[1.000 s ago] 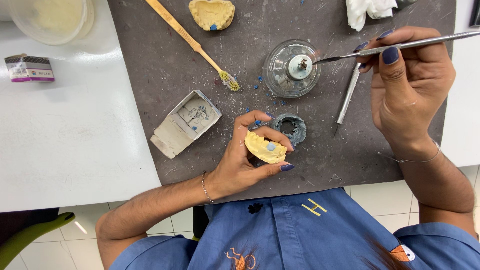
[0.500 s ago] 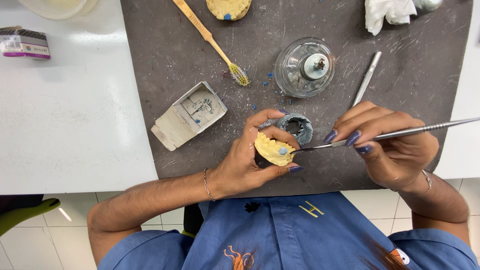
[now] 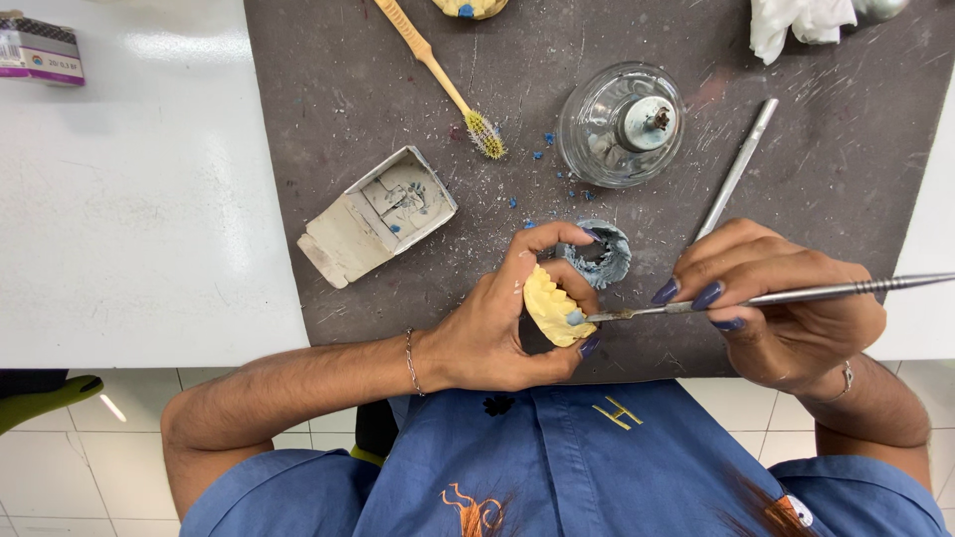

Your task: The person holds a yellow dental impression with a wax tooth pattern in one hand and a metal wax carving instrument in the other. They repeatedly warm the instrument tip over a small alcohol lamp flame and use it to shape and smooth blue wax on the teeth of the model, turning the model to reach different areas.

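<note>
Over at the upper left of the frame sits a small box point(image 3: 40, 50) on the white table point(image 3: 129, 219), with lots of bare room around it. Next comes the dark mat point(image 3: 328, 80); its left edge runs down the picture and its bottom edge ends just above the blue shirt point(image 3: 557, 457). On the mat lies an open grey carton point(image 3: 378, 214), and above it a wooden brush point(image 3: 443, 75) lies slanted. The mat between the carton and the brush is bare except for little blue crumbs.

In the lower middle, the left hand point(image 3: 497, 328) curls tight around a yellow tooth model point(image 3: 550, 306), held up just over the mat's bottom edge. Just behind it sits a small grey cup point(image 3: 607, 254). Above that stands a round glass burner point(image 3: 622, 124). A spare metal tool point(image 3: 736, 164) lies slanted to the right of the burner.

On the right, the right hand point(image 3: 786, 318) pinches a long metal pick point(image 3: 796, 294), and its tip touches the model. A white cloth point(image 3: 796, 25) lies at the top right.

Compared with a moment ago, the pick's tip is right on the model, and both hands are a bit lower and closer together. A second ago the right hand was up by the burner.
</note>
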`<state>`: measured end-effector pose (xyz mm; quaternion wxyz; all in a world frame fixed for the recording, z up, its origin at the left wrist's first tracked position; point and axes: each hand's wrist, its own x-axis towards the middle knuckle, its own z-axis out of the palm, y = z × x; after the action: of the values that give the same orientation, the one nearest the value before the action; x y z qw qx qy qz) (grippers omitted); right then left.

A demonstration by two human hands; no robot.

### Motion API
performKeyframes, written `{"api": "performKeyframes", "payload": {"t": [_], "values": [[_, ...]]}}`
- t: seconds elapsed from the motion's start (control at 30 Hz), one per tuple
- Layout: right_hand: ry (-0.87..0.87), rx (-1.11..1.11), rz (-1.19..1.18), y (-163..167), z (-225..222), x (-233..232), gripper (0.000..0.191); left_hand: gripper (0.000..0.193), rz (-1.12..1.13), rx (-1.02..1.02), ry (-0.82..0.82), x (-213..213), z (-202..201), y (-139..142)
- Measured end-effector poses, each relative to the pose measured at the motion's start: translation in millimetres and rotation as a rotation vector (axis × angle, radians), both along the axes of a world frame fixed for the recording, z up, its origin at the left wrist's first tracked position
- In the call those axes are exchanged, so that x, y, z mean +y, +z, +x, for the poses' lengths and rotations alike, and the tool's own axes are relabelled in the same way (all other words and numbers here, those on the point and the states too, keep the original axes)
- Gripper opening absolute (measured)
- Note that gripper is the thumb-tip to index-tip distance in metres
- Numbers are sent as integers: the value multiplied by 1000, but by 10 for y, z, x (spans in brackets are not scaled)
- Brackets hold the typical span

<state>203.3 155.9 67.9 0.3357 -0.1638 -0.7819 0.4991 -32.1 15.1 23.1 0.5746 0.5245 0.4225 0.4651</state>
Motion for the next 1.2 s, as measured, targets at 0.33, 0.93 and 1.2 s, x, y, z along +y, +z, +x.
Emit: {"api": "performKeyframes", "payload": {"t": [0.33,0.93,1.2], "values": [[-13,-15,75,-9,-37,-40,21,85,-72,-24,-58,16,36,-31],[-7,-53,78,-13,-45,-55,19,84,-8,-43,-52,7,38,-30],[15,-88,37,48,-39,-65,19,84,-33,-53,-56,8,36,-21]]}}
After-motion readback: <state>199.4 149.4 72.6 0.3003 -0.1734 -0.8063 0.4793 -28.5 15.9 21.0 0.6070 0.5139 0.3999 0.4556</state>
